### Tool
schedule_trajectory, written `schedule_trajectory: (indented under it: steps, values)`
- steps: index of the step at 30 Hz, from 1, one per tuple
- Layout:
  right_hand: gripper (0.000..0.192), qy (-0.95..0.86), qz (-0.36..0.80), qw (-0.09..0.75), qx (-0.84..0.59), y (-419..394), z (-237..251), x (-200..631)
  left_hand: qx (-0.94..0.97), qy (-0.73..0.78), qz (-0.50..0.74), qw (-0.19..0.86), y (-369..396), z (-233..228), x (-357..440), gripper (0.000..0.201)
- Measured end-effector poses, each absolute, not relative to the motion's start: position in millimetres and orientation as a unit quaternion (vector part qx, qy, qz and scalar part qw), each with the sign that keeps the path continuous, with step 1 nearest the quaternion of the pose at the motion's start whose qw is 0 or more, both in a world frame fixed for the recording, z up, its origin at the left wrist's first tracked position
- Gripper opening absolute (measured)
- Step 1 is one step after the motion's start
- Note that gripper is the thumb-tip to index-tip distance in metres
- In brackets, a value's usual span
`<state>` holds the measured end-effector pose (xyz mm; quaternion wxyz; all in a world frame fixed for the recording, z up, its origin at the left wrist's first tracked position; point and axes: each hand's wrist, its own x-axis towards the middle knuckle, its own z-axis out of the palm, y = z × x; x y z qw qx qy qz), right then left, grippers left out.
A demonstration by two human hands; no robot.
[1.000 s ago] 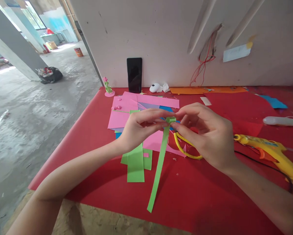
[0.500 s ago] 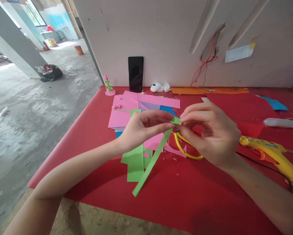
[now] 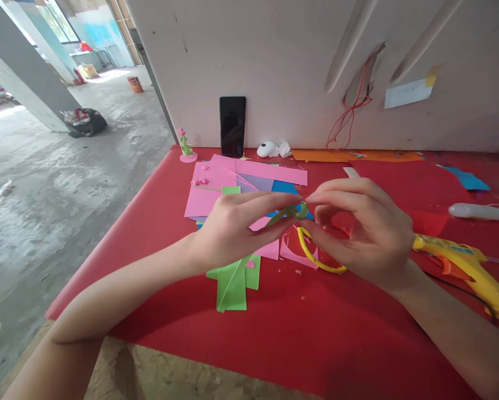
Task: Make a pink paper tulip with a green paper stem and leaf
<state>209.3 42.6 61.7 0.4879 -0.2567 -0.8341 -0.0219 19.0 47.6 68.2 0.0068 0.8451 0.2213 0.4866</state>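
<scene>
A narrow green paper strip (image 3: 290,211) is curled into a small loop at one end, held up over the red table. My left hand (image 3: 243,225) pinches it between thumb and fingers from the left. At the loop's right side, my right hand (image 3: 363,228) has its thumb and fingertips closed on the paper. The strip's tail runs down and left behind my left hand. Under my hands lie green paper pieces (image 3: 232,286), pink paper sheets (image 3: 210,200) and a yellow-handled tool (image 3: 311,253), whose far part is hidden by my right hand.
A yellow glue gun (image 3: 461,258) lies at the right, near a pale glue stick or tube (image 3: 478,211). Against the wall leans a black phone (image 3: 232,126). A small paper flower (image 3: 186,145) stands at the table's far left corner on a pink base.
The curled strip has turned in my fingers, so its loop now shows edge-on. Its tail has swung back from the front, partly behind my left hand.
</scene>
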Motion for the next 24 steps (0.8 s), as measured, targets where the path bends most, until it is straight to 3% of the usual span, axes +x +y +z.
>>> schedule_trajectory:
  steps: [2,5,13,24]
  values:
    - [0.036,-0.836,-0.024,0.482,-0.261,42.1,62.1,209.9,0.856,0.189,0.473,-0.087,47.2,68.5,16.7,0.012]
    - [0.036,-0.84,-0.041,0.483,-0.244,41.9,62.6,210.8,0.864,0.168,0.454,-0.142,45.5,68.6,15.0,0.021]
    - [0.036,-0.826,-0.041,0.5,-0.258,37.7,62.1,209.0,0.855,0.216,0.468,-0.064,42.0,68.9,16.6,0.026]
    - [0.03,-0.811,0.015,0.512,-0.284,31.8,64.1,205.0,0.855,0.193,0.48,-0.026,47.2,73.7,13.8,0.006]
